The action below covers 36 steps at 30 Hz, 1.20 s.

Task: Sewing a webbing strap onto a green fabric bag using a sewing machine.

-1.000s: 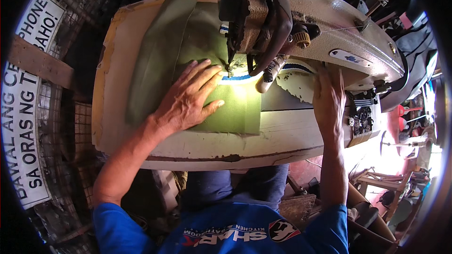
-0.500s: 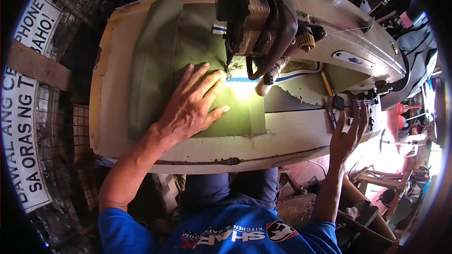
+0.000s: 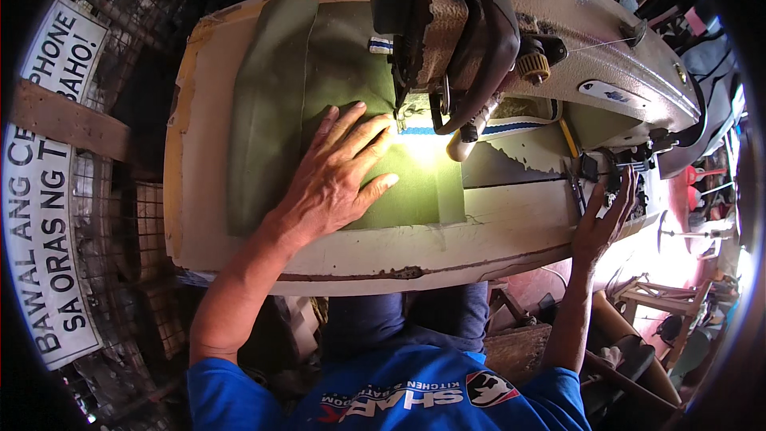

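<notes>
My left hand (image 3: 339, 172) lies palm down with fingers spread on green fabric (image 3: 267, 124), its fingertips just left of the needle area of a sewing machine (image 3: 459, 40). A blue-and-white striped strip (image 3: 495, 128) runs under the machine's foot and curves away to the right; a short end of striped strip also shows on the fabric farther back. At the table's right end my right hand (image 3: 602, 223) is raised with its fingers stretched out and apart, holding nothing visible. It is close to dark metal parts and a small pair of dark-handled snips (image 3: 576, 187).
A lamp with a rounded tip (image 3: 460, 148) lights the sewing spot. A yellow-handled tool (image 3: 569, 137) lies beneath the machine arm. The worn table (image 3: 359, 270) has a chipped front edge over my lap. Wire mesh and a white sign (image 3: 60, 191) stand at left, a wooden stool (image 3: 662, 303) at right.
The whole view has shifted slightly, moving everything a little to the right. My right fingers have straightened and turned a bit outward. My left hand stays in place on the fabric.
</notes>
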Available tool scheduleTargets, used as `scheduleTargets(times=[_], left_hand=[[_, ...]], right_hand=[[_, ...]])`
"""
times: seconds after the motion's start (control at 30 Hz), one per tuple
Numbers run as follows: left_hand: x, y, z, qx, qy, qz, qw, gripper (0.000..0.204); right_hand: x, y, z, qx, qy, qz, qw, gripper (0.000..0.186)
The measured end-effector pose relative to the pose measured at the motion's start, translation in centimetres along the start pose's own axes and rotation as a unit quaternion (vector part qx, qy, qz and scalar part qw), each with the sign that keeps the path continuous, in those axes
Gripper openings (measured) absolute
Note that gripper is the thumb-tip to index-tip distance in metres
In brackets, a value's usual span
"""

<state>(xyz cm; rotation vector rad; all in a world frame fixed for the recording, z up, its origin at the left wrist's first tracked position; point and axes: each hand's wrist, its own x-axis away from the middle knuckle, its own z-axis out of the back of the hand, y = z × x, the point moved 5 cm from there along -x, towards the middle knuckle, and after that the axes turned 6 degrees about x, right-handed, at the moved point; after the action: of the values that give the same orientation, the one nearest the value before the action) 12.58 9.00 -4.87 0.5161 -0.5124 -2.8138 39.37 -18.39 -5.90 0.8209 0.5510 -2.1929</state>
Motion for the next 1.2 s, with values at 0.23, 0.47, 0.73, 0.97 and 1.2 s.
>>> scheduleTargets(times=[0.23,0.47,0.73,0.97,1.2], left_hand=[[-0.2,0.0,-0.1,-0.002,0.001,-0.005,1.0,0.049],[0.0,-0.1,-0.5,-0.014,-0.005,0.002,1.0,0.051],[0.0,-0.3,-0.6,-0.019,0.009,0.0,1.0,0.049],[0.4,0.4,-0.2,-0.016,0.013,-0.009,1.0,0.049],[0.4,0.5,-0.3,-0.012,0.012,-0.006,1.0,0.049]], right_hand=[[0.1,-0.1,0.1,-0.027,0.005,0.002,1.0,0.043],[0.3,0.0,0.1,-0.022,0.019,0.006,1.0,0.041],[0.7,1.2,-0.5,-0.024,-0.021,-0.047,0.998,0.029],[0.8,1.4,-0.4,-0.015,-0.02,-0.062,0.998,0.028],[0.6,1.1,-0.4,-0.048,-0.012,-0.045,0.998,0.033]])
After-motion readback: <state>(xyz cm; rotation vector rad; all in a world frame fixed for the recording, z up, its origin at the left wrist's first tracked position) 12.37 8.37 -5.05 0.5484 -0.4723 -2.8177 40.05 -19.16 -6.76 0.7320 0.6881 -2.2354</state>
